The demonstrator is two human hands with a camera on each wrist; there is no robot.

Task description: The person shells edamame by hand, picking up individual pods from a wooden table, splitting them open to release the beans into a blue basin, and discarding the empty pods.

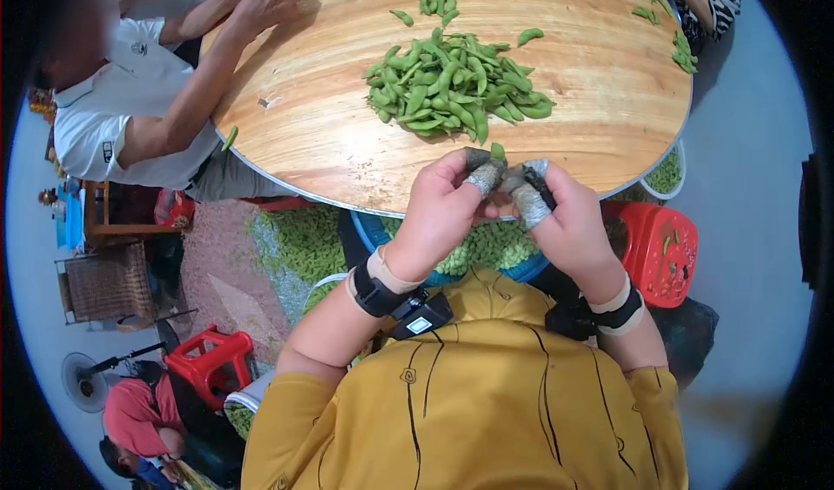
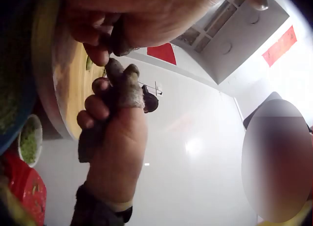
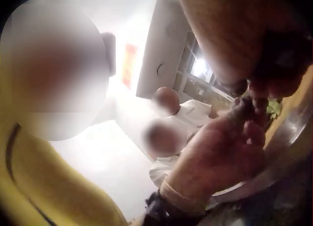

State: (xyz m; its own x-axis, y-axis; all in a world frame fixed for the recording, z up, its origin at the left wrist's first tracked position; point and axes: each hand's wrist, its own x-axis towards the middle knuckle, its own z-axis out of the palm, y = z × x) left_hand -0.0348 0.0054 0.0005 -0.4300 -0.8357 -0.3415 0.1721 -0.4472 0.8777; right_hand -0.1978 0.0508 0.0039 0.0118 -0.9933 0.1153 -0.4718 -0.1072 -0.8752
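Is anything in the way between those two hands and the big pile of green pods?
Nothing I can see. In the head view, just bare wooden tabletop shows between the left hand, the right hand and the pile of green pods. One green pod shows at the fingertips.

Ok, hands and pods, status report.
Left hand pinching green pod, right hand alongside. Heaped green pods ahead on rounded wood-grain table. No visible obstruction.
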